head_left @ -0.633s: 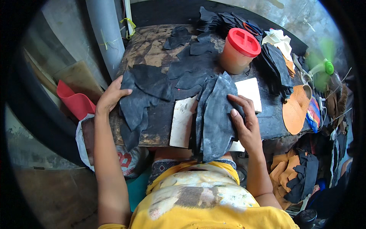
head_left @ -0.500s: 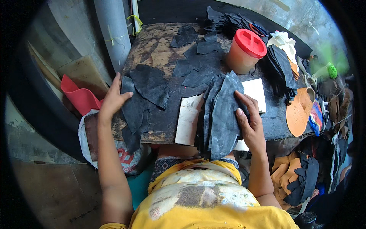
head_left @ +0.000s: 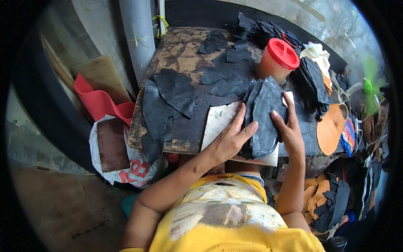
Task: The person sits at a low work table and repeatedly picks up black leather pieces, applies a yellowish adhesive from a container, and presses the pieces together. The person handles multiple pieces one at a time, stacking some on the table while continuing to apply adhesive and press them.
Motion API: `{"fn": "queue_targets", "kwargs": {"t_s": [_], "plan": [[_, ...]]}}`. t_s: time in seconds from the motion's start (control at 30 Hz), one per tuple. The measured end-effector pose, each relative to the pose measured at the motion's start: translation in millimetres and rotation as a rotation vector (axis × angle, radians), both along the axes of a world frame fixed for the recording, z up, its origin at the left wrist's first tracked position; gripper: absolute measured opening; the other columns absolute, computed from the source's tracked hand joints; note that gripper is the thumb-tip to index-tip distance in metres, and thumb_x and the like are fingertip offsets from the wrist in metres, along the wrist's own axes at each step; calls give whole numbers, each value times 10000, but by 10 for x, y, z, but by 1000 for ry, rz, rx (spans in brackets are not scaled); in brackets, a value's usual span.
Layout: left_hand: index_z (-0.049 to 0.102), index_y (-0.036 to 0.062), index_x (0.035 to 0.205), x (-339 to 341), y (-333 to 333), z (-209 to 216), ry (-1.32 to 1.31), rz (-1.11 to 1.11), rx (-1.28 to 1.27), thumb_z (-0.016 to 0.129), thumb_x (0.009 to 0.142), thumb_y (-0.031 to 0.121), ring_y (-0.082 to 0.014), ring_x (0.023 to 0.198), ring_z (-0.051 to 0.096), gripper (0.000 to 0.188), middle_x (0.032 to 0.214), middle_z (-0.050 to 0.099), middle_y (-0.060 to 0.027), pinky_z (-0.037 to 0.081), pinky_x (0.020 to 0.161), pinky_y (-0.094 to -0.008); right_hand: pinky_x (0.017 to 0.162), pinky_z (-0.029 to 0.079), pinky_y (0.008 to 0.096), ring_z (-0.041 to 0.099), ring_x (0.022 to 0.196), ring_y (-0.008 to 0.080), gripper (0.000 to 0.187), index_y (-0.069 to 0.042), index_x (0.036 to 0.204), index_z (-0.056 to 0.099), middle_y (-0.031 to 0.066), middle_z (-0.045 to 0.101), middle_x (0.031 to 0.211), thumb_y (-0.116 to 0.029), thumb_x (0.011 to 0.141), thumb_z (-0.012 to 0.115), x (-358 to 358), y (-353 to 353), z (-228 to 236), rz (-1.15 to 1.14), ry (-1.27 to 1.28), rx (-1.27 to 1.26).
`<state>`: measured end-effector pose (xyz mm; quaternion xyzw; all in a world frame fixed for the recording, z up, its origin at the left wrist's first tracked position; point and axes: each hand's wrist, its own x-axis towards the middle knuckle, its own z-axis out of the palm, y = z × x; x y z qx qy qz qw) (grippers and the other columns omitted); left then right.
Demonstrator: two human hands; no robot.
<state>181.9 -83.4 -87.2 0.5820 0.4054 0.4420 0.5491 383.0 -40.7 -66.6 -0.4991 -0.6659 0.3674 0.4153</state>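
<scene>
A stack of dark grey leather pieces lies on a white board at the near edge of a worn wooden table. My left hand rests flat at the stack's left side, fingers spread on the board and the pile's edge. My right hand lies flat on the stack's right side. Neither hand grips anything. Two larger dark pieces lie spread on the table's left part.
A jar with a red lid stands behind the stack. More dark cut pieces lie scattered and piled at the back and right. An orange sole-shaped piece lies at right. A grey pipe, red sheet and white bag stand left.
My left hand left the large dark pieces at the table's left and moved right onto the stack's left edge. The right hand stays on the stack.
</scene>
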Motion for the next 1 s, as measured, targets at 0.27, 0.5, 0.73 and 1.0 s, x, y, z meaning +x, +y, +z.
{"fn": "queue_targets", "kwargs": {"t_s": [0.27, 0.5, 0.73, 1.0], "plan": [[516, -57, 1334, -1555, -67, -369, 993, 917, 336, 640, 928, 304, -427, 1311, 452, 557, 1396, 483, -290, 347, 1113, -462, 1070, 391, 378, 505, 1277, 316, 536, -27, 1393, 500, 194, 521, 1344, -267, 942, 662, -265, 15, 687, 144, -324, 401], [515, -33, 1345, -1861, -75, -492, 1194, 847, -14, 673, 884, 415, -421, 1355, 383, 662, 1481, 392, -250, 319, 1094, -570, 922, 502, 424, 639, 1085, 368, 379, -39, 1316, 584, 226, 649, 1195, -157, 956, 575, -1839, 1075, 416, 901, -891, 136], [495, 41, 1233, -1883, -69, -502, 922, 834, 55, 802, 759, 175, -358, 1213, 528, 580, 1225, 578, -180, 315, 1092, -530, 873, 536, 434, 661, 1072, 369, 354, -10, 1124, 702, 223, 692, 1106, -102, 793, 618, -2705, 1383, -194, 679, -1197, 147], [538, -8, 1194, -2031, -108, -549, 413, 710, 103, 698, 812, 15, -281, 1061, 631, 415, 1118, 650, -191, 463, 932, -367, 708, 573, 377, 713, 846, 320, 175, 24, 901, 710, 224, 696, 983, -52, 776, 614, -2353, 1632, 33, 778, -1463, 718]]}}
